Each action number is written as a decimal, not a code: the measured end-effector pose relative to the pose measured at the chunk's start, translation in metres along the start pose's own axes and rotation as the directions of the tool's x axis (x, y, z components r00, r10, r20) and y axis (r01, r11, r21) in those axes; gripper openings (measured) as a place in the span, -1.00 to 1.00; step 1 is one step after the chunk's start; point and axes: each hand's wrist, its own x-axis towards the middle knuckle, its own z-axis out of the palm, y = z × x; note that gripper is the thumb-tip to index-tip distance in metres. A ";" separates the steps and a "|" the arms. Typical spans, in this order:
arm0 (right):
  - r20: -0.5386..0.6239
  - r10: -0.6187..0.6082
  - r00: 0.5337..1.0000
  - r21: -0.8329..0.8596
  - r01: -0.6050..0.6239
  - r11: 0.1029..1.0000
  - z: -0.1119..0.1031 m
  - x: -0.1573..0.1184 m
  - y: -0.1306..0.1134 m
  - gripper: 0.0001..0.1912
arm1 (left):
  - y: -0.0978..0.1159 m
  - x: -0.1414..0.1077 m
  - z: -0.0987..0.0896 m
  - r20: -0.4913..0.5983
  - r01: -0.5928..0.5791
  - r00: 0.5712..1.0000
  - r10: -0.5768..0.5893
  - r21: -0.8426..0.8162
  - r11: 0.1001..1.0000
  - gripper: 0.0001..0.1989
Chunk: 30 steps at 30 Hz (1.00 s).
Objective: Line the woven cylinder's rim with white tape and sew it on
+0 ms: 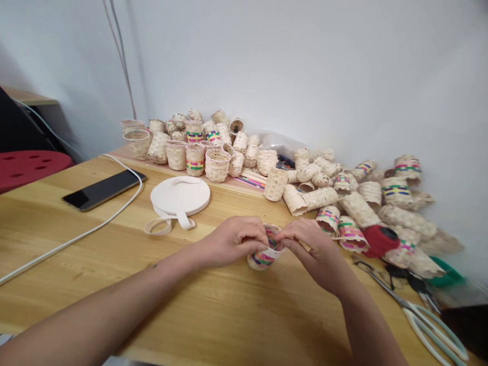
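A small woven bamboo basket (261, 261) with pink, green, yellow and purple bands sits tilted on the table between my hands. A short white strip (273, 252) lies along its near rim. My left hand (238, 241) pinches the rim and strip from the left, thumb against fingertips. From the right, my right hand (310, 249) is closed in a pinch at the same rim, fingertips partly inside the opening. Anything thin between the right fingertips is too small to make out. A roll of white ribbon (180, 195), its loose end curled, lies beyond my left hand.
Several plain and striped woven baskets (217, 165) stand along the wall, with more heaped at right (358, 208). Scissors (415, 310) lie at the right edge near a red object (381, 241). A phone (102, 190) and white cable (114, 216) occupy the left.
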 end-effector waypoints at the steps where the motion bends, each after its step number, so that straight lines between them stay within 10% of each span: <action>1: 0.010 0.005 1.000 0.014 -0.006 1.000 0.000 -0.001 0.000 -0.84 | -0.001 0.000 0.000 0.006 0.026 1.000 -0.026 -0.036 0.999 -0.85; 10: 0.066 -0.006 0.998 0.178 -0.006 0.984 -0.003 -0.001 0.003 -0.82 | -0.006 -0.001 0.000 0.105 0.168 0.984 -0.145 -0.255 0.952 -0.80; 30: 0.073 0.097 0.993 0.191 -0.109 0.976 -0.006 -0.003 -0.004 -0.92 | -0.003 -0.001 0.003 0.108 0.149 0.986 -0.131 -0.185 0.971 -0.92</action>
